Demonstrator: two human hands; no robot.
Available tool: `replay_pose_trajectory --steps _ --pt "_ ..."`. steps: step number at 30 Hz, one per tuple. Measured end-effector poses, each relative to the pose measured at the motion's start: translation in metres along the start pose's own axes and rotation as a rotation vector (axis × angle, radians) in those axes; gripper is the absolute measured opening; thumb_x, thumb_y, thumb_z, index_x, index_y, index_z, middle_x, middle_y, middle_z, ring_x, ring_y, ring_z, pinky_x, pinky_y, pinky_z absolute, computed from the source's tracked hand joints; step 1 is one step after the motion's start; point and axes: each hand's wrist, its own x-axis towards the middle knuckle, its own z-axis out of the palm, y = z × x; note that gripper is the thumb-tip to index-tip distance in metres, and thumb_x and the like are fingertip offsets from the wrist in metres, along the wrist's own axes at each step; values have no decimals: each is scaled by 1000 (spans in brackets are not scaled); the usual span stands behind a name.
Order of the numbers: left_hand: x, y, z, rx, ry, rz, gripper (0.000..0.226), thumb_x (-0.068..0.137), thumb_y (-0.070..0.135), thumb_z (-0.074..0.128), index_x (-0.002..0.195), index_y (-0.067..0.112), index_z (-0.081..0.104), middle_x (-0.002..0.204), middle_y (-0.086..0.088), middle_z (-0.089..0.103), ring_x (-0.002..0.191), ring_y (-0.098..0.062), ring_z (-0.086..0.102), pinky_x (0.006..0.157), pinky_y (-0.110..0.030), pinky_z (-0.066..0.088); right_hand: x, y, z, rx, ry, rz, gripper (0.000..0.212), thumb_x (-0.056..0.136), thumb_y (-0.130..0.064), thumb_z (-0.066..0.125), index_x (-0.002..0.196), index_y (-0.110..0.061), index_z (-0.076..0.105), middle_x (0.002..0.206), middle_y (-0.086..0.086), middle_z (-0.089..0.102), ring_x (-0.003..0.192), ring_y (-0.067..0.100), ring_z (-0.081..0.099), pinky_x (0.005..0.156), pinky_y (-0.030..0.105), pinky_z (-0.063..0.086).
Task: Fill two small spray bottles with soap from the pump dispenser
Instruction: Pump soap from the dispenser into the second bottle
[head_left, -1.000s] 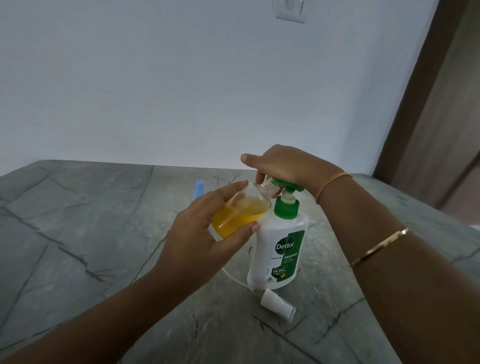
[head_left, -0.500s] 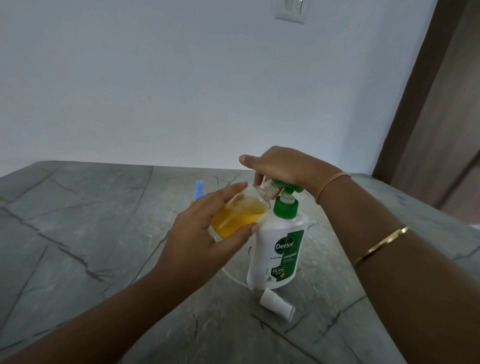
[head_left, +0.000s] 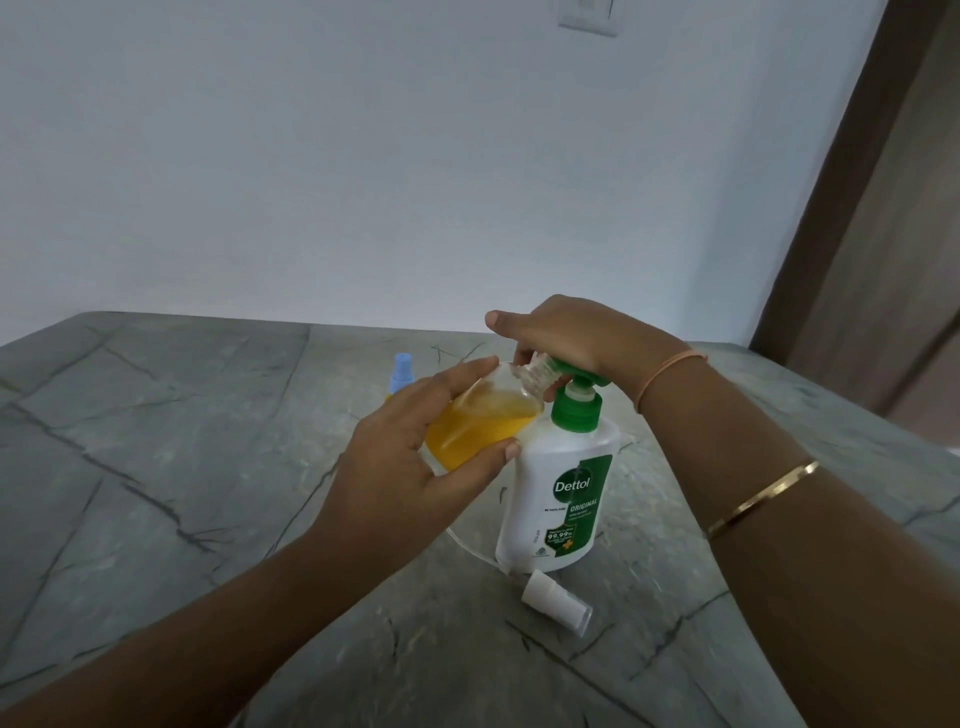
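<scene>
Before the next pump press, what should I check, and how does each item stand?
1. Neck of the spray bottle meets the pump head nozzle: ok.
2. Grip of the left hand: ok, fingers and thumb wrap the tilted bottle.
3. The right hand on the pump head: ok, fingers curled over it.
4. The dispenser upright on the table: ok.
5. Room for more soap: ok, the neck end is clear.
6. Fill of the blue-capped bottle: cannot tell, mostly hidden behind the left hand.

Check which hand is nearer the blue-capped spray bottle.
Left. The left hand, holding the tilted clear bottle, is just right of the blue-capped spray bottle, partly covering it; the right hand is farther right, on the Dettol pump head.
</scene>
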Motion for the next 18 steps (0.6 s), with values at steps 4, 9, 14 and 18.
replay_pose_trajectory --steps 4,9,14,18 --pt "0 -1 1 -3 11 17 47 68 64 52 112 66 34 101 52 41 105 22 40 71 -7 38 -1 -2 -3 -48 39 -36 54 95 -53 35 96 -7 63 64 0 60 40 5 53 49 20 38" --pt "0 1 2 2 7 9 49 67 65 56 110 67 33 99 54 38 102 25 40 73 -8 36 -3 -5 -9 -92 59 -37 55 95 -54 35 89 -8 65 65 -1 57 34 4 49 38 15 33" --pt "1 3 0 -12 23 10 48 67 65 51 112 66 34 102 50 40 102 18 45 74 -9 38 2 -4 -7 -57 9 -15 53 95 -53 36 100 -7 60 68 2 61 48 10 57 54 23 42" --pt "1 0 0 -6 16 6 47 67 65 51 111 67 34 101 53 40 105 22 41 72 -9 37 3 -1 -3 -5 -27 19 52 94 -53 38 105 -6 58 69 6 64 59 18 59 74 32 49"
